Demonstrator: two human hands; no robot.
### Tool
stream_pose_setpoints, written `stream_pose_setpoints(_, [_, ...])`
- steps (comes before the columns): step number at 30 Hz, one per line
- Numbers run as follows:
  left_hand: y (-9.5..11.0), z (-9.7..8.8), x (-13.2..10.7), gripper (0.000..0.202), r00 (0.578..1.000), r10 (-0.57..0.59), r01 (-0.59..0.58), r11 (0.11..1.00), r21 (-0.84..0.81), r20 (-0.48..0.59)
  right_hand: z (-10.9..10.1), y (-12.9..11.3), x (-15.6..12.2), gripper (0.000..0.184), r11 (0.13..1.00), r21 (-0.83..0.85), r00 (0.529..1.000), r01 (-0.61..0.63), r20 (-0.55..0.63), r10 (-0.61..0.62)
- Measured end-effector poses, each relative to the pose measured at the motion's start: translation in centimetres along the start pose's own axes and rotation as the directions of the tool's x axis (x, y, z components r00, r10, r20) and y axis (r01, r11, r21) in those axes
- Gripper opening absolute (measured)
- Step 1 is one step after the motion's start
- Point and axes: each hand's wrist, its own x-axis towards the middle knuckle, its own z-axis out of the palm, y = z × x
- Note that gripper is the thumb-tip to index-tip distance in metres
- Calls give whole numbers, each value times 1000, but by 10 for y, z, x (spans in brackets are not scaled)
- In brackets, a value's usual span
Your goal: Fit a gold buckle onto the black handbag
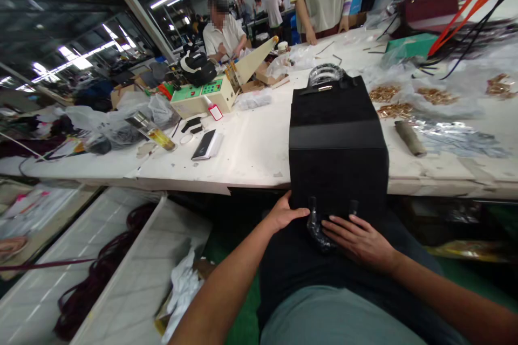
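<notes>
Black bag (pixel 338 164), laid out long, panels spread. Far part flat on the white table (pixel 259 145); near part reaches past the table's front edge. Smoother band (pixel 338 135) crosses the part over the table. Far handle (pixel 326 71), on the table, in clear wrap (shiny, crinkled), small metal plate (pixel 325 88) beside it. Near handle (pixel 318 229), likewise wrapped, lies beyond table edge.

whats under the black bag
The black bag lies partly on the white tabletop, its near part past the edge. Whatever is directly beneath it, on the tabletop or beyond, is covered.
</notes>
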Motion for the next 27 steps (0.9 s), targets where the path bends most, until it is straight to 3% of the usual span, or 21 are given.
stream_pose_setpoints(10, [-28,-12,15,75,996,59,-66,993,97,65,25,-3,-2,41,999,-35,1000,16,-22,-17])
stream_pose_setpoints(14, [-37,-18,19,64,994,48,-58,993,107,97,4,-5,10,40,998,68,997,6,77,-11])
stream_pose_setpoints(17, [-43,-21,18,72,996,36,-44,994,100,81,-16,-22,11,40,990,139,982,-4,190,-23])
stream_pose_setpoints(19, [-45,-21,17,75,997,27,-33,995,94,70,-13,-40,6,34,985,169,990,-44,142,20])
stream_pose_setpoints(22, [-42,-21,16,73,996,24,-30,996,79,82,14,-61,-3,25,970,170,985,-174,12,175])
stream_pose_setpoints(24, [-38,-20,17,71,994,27,-34,997,72,103,29,-63,-3,27,946,153,958,-285,82,275])
stream_pose_setpoints(27, [-35,-19,18,71,995,16,-24,997,77,100,28,-47,9,25,903,109,857,-415,380,348])
